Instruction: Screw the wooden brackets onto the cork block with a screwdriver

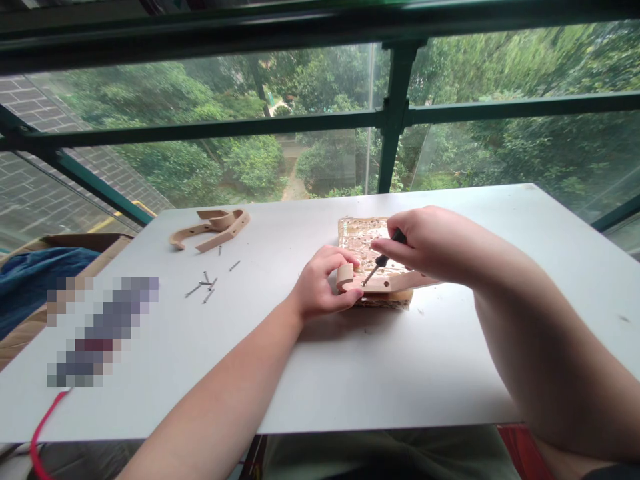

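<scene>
My right hand (425,243) is closed around the black handle of a screwdriver (383,260). The screwdriver leans, its tip down at a hole or screw head in a curved wooden hook (375,285). My left hand (325,283) grips the curled left end of that hook, with the thumb in front and the fingers behind. The hook lies along the near edge of a block (357,233) whose top is wrapped in shiny, pitted film. A second hole shows in the hook, right of the tip. Part of the hook's right end is hidden by my right hand.
More curved wooden hooks (225,227) lie at the table's far left. Several loose screws (207,283) are scattered nearer. A blurred-out object (103,333) with a red strap (43,420) lies left on the white table (200,393). A cardboard box (107,250) stands beyond the left edge; windows stand behind.
</scene>
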Demonstrator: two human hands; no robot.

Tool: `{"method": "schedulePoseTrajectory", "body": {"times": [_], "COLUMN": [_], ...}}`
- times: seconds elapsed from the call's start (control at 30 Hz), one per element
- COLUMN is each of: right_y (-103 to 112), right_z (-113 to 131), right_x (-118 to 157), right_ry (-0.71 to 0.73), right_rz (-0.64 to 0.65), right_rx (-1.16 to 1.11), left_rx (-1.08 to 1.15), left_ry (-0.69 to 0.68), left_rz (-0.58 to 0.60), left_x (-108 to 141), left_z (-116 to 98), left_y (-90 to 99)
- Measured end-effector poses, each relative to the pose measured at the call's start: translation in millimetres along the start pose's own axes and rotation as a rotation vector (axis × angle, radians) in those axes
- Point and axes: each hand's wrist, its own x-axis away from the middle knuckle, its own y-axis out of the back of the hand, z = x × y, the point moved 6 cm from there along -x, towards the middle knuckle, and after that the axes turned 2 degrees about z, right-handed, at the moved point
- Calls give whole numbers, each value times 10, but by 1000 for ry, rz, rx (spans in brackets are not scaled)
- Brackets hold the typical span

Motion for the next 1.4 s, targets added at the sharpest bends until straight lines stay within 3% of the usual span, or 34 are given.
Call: {"method": "schedulePoseTrajectory", "body": {"times": [0.2, 0.5, 0.6, 0.8, 1.07, 1.4], "right_y": [19, -16, 4, 50, 33, -8], "right_z": [82, 190, 203, 171, 204, 121], "right_x": [41, 89, 103, 127, 67, 46], "right_ry": [-30, 163, 194, 178, 141, -15], "right_rz": [-31, 94, 125, 117, 5, -19], "right_rx": [34, -365, -405, -281, -179, -79], "left_rx": [-10, -24, -41, -32, -33, -14], "left_ry": [9, -8, -2, -2, -5, 4], "left_rz": [6, 6, 6, 12, 2, 11], "left_x": [-1, -7, -6, -6, 0, 2], "left_z": [6, -5, 0, -10, -7, 2], "left_y": [0, 4, 5, 6, 7, -1]}}
